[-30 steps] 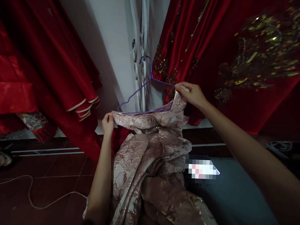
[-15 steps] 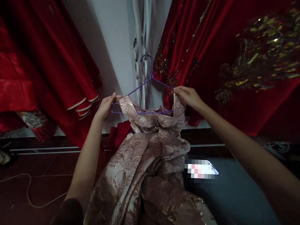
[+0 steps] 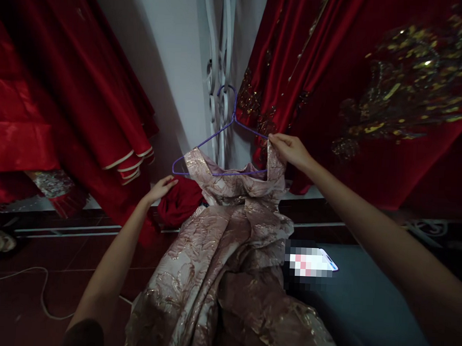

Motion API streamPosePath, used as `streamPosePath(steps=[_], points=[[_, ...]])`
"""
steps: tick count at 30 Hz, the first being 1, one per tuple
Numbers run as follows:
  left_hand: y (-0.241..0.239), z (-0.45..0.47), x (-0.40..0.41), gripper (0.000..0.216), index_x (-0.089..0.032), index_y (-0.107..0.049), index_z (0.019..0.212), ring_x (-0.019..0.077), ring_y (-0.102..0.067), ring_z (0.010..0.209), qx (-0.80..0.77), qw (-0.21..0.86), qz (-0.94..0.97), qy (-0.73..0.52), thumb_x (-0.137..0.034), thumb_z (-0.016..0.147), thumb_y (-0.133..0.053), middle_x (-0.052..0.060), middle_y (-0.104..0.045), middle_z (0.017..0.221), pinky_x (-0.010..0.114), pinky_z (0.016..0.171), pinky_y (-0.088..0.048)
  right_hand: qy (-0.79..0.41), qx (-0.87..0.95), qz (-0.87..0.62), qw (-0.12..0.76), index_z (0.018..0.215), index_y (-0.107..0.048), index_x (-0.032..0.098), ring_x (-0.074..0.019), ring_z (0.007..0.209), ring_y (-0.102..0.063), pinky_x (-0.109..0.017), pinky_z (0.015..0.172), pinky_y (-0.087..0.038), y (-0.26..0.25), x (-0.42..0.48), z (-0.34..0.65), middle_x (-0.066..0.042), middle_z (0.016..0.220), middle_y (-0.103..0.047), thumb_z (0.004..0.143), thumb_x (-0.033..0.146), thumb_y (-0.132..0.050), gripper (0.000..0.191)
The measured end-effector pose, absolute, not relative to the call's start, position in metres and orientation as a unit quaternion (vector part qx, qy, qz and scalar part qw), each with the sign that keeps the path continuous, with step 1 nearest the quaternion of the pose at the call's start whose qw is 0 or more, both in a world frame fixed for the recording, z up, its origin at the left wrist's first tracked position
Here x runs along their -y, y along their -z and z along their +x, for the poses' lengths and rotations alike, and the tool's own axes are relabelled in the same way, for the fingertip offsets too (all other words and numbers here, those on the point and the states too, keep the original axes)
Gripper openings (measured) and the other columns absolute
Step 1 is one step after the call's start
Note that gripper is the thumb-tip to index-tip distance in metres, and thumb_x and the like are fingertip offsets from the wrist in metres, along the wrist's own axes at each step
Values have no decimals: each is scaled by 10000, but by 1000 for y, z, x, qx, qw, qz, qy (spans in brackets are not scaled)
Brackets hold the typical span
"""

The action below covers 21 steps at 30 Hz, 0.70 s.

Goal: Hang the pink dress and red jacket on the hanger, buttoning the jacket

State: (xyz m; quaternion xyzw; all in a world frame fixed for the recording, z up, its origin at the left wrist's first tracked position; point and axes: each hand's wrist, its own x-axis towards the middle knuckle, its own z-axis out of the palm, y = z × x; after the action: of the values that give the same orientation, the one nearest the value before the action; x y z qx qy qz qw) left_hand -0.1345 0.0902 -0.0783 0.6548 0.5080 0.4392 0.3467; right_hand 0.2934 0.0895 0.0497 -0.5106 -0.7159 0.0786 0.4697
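A pink-and-gold brocade dress [image 3: 213, 233] hangs by wide shoulder straps on a thin purple hanger [image 3: 213, 136]. My right hand [image 3: 291, 149] pinches the right strap where it meets the hanger's arm. Below the hanger's left end, my left hand [image 3: 161, 189] is closed at the upper edge of a dark red cloth [image 3: 181, 202]. That cloth lies bunched behind the dress bodice, partly hidden by it. The left strap sits on the hanger with no hand on it.
Red garments [image 3: 104, 101] hang at left, and red sequined ones [image 3: 402, 99] at right. White scrolled metalwork [image 3: 216, 65] stands behind the hanger. A lit phone [image 3: 328, 261], partly blurred out, rests on a grey-blue surface [image 3: 378, 302]. A pale cable [image 3: 44, 292] crosses the tiled floor.
My left hand has left the left strap and hanger end and moved down to the red cloth, which now bulges higher and further left. My right hand has stayed at its strap.
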Motion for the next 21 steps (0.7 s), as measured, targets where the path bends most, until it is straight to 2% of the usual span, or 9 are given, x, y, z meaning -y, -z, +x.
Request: streamPosePath(steps=[3,5,8,11,15,21], points=[[32,-128,-108,233,-179,-552,706,111,-442,568,-512,295,639,-493,-410,717,-573,-26,-517,612,214,565,-364,-37,712,-511,481,793,-687,201,-169,598,-559,-265,525,-397,-51,-84,288,-14,575,-595,786,665,-420,535],[-2,-111,-117,202,-180,-542,678,119,-443,581,-509,248,667,-483,-372,739,-536,-17,-512,603,221,579,-365,-17,708,-516,482,828,-700,208,-187,651,-590,-272,551,-415,-52,-77,287,-20,635,-640,797,639,-433,508],[-47,-77,-117,197,-173,-524,662,139,-474,635,-526,129,685,-487,-337,768,-499,1,-516,614,240,648,-389,5,704,-529,473,895,-715,208,-209,704,-622,-286,590,-437,-58,-61,287,-29,713,-683,814,586,-463,462],[-76,-47,-102,172,-164,-542,739,197,-548,782,-545,16,693,-471,-317,794,-484,47,-566,704,287,775,-403,40,708,-533,461,927,-726,206,-238,768,-645,-314,655,-460,-66,-45,288,-45,804,-711,812,548,-502,425],[-84,-43,-80,169,-165,-555,853,269,-562,961,-557,-40,701,-443,-317,788,-520,100,-606,790,334,876,-385,58,718,-530,446,933,-726,213,-258,804,-651,-324,679,-461,-71,-37,287,-53,857,-718,822,529,-499,405],[-57,-80,-66,207,-178,-557,865,315,-583,925,-607,-78,695,-377,-362,773,-541,112,-609,755,383,855,-406,40,726,-535,430,943,-719,215,-254,764,-648,-309,632,-438,-68,-44,285,-48,754,-707,830,548,-472,430]])
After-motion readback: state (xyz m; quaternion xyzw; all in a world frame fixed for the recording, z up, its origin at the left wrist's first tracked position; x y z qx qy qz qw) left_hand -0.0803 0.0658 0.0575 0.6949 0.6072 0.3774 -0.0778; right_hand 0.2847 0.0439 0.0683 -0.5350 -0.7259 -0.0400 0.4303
